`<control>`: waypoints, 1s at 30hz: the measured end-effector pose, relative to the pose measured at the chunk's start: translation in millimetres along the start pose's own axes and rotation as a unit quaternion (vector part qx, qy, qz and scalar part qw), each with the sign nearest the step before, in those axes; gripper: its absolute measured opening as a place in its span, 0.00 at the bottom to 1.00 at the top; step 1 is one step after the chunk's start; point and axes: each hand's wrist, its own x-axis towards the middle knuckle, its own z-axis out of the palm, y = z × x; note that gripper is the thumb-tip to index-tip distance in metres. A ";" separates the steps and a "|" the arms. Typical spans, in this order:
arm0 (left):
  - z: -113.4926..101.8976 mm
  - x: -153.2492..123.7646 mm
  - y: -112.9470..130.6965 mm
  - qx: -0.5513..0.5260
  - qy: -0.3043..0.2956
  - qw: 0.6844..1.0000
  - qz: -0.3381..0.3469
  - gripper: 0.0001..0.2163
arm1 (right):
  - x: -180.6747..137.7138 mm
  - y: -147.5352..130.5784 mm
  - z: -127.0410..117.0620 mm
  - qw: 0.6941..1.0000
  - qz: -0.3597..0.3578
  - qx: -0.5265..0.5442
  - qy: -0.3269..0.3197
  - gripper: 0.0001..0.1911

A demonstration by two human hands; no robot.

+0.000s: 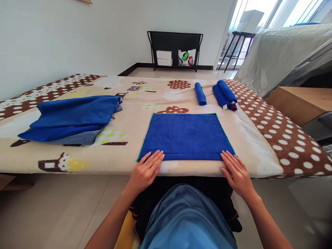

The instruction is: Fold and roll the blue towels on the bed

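Note:
A blue towel (184, 133) with green edging lies spread on the blanket-covered bed, its near edge turned over into a narrow fold. My left hand (148, 169) rests with its fingers stretched flat on the near left corner of that fold. On the near right corner lies my right hand (237, 173), fingers likewise extended. Neither hand grips the cloth. Beyond the towel, toward the right, is a single rolled blue towel (200, 93). Beside it sit more rolled blue towels (224, 93), with a bit of purple cloth at their near end.
Blue and grey cloths (75, 116) lie loosely stacked at the left. A patterned blanket (135, 131) covers the bed. Against the far wall stands a black rack (176, 43) with white boxes. A wooden cabinet (301, 102) and plastic-draped furniture (282, 52) are on the right.

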 end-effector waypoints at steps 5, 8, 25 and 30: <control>-11.8 -27.0 -32.0 0.012 0.016 0.999 -0.039 0.29 | -10.5 15.3 -5.7 0.999 0.019 -0.012 0.038 0.30; -17.7 -33.0 -41.6 0.012 0.019 0.999 -0.045 0.29 | -17.3 24.2 -8.0 0.995 0.056 -0.028 0.078 0.24; -16.0 -40.9 -53.2 -0.089 0.124 0.974 -0.168 0.15 | -6.8 48.9 -18.7 0.983 0.158 0.071 0.061 0.14; -16.9 -42.3 -54.5 -0.152 0.124 0.959 -0.205 0.11 | -5.6 56.6 -22.0 0.983 0.165 0.078 0.033 0.15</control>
